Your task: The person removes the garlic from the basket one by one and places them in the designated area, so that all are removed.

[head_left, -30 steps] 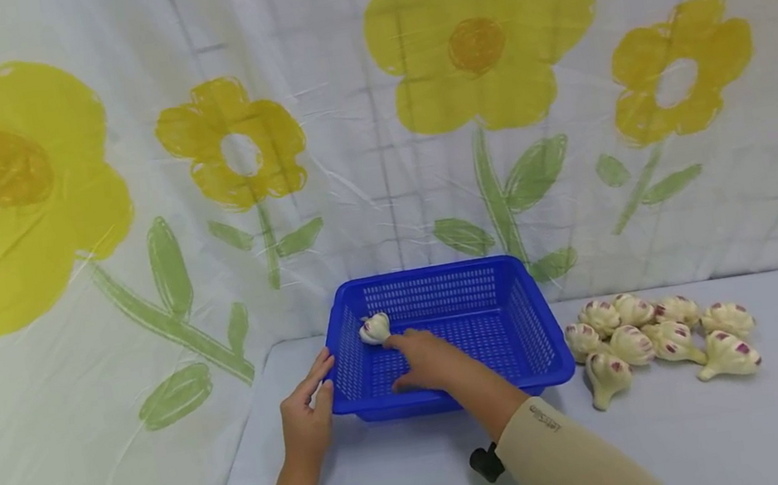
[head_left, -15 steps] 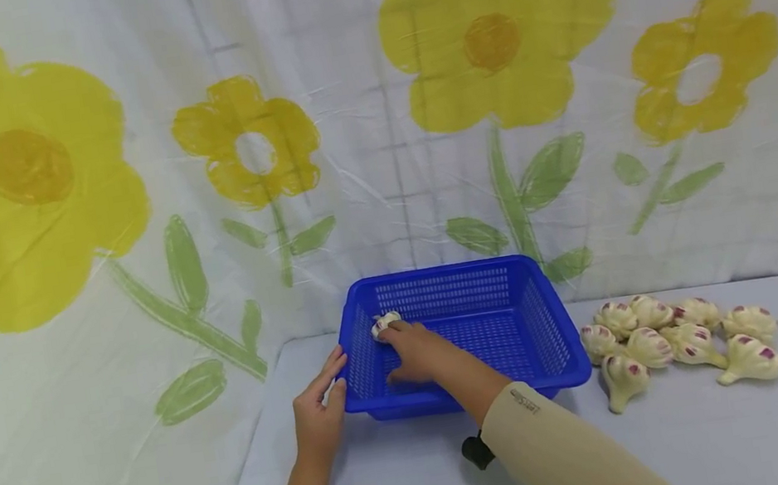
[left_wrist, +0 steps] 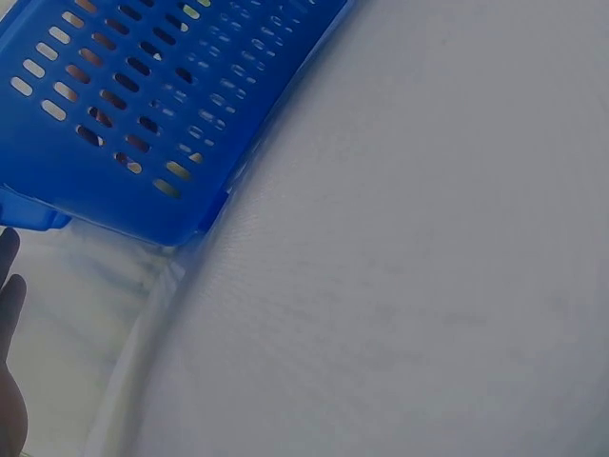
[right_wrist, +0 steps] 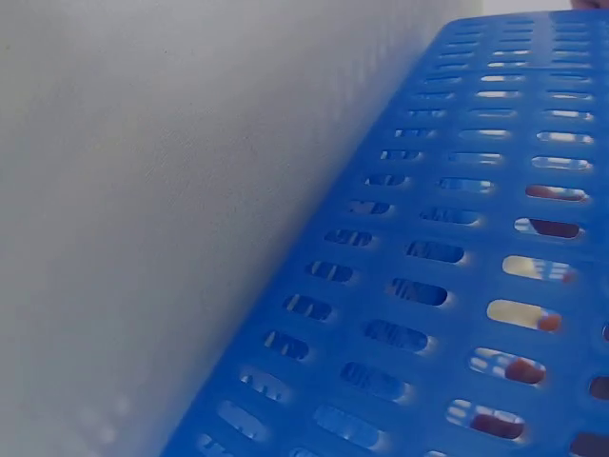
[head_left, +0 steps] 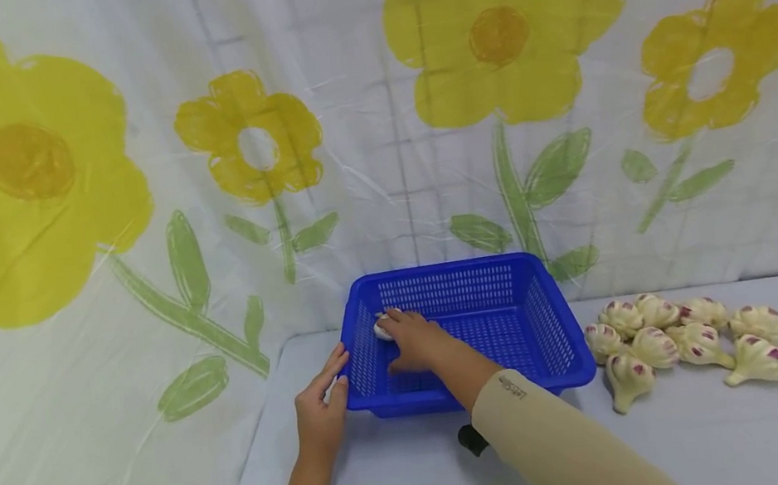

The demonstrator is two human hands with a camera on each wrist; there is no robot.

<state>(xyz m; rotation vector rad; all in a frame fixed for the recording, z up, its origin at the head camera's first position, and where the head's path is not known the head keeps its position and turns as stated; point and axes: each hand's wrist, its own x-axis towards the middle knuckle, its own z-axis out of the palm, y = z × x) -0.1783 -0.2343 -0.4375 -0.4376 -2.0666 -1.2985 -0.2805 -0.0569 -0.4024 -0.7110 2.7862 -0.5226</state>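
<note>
A blue plastic basket [head_left: 501,389] with slotted walls stands on the table. Inside, near its back left corner, lies a whitish garlic bulb [head_left: 381,331], mostly hidden behind my right hand [head_left: 418,345], which reaches over the front rim with its fingers curled over the bulb. Through the slots in the right wrist view, pale and reddish patches show. My left hand [head_left: 320,416] rests its fairly straight fingers against the left end of the basket's rim. In the left wrist view, two of its fingers [left_wrist: 9,305] appear at the left edge, close below the basket's rim.
Several purple-spotted garlic bulbs [head_left: 654,348] lie in a loose group to the right of the basket. A white curtain [head_left: 366,187] printed with yellow flowers hangs right behind the white-covered table [head_left: 543,462].
My right hand has moved toward the back left of the basket and its fingers have come over the garlic bulb. My left hand stays at the rim. The head view has shifted slightly.
</note>
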